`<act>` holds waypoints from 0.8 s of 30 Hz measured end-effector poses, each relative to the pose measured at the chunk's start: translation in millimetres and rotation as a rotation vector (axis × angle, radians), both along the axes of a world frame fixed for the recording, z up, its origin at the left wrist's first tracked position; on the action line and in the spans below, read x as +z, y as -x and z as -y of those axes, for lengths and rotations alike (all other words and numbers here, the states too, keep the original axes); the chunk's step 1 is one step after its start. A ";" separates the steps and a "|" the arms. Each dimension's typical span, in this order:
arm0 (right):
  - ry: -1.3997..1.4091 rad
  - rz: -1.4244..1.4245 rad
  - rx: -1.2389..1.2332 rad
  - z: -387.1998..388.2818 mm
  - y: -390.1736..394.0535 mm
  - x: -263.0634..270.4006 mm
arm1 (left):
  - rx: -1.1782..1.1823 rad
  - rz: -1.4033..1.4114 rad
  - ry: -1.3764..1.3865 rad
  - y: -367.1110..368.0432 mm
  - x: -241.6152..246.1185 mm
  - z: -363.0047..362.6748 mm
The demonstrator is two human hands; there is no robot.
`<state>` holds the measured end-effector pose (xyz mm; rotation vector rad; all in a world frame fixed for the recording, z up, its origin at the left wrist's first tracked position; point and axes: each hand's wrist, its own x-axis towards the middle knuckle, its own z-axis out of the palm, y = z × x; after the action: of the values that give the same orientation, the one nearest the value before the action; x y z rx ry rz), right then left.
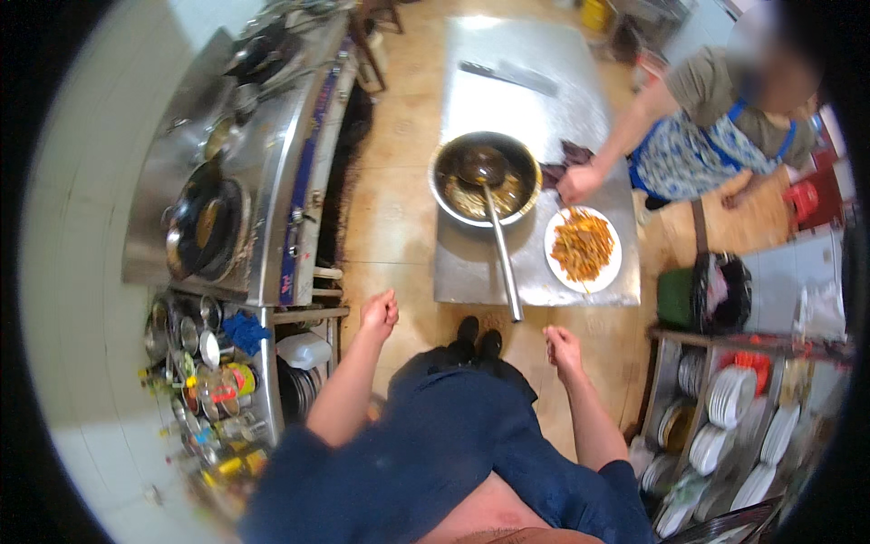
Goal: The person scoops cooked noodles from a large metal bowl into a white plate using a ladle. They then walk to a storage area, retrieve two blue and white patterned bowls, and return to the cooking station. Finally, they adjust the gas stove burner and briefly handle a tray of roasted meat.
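Both of my hands are in the air, short of the steel table [476, 291]. My left hand [380, 315], between the stove and the table, has its fingers curled with nothing seen in them. My right hand [563, 348] is below the table's near edge, fingers curled and seemingly holding nothing. A large metal pot [438, 185] stands on the table with a ladle [501, 251] in it, the handle reaching past the near edge. Right of it lies a white plate [615, 262] of shredded food [582, 246]. A co-worker's hand [580, 183] is just above the plate, beside a dark cloth [576, 153].
A cleaver [508, 77] lies at the table's far end. On the left, a wok [197, 221] sits on the stove, with bottles and bowls on a shelf below. The co-worker [720, 143] stands at the right. Nearer are a bin [720, 292] and a rack of plates [731, 398].
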<state>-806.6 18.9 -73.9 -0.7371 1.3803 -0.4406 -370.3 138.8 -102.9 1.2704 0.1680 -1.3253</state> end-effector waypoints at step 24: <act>0.086 0.001 0.667 17.0 -419.3 48.8 | 0.140 1.459 -1.071 -315.6 -18.7 -253.5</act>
<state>-387.3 1.9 -25.1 -1.2062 1.0374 0.0294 -54.7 392.3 -121.6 2.7352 -0.1077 0.1832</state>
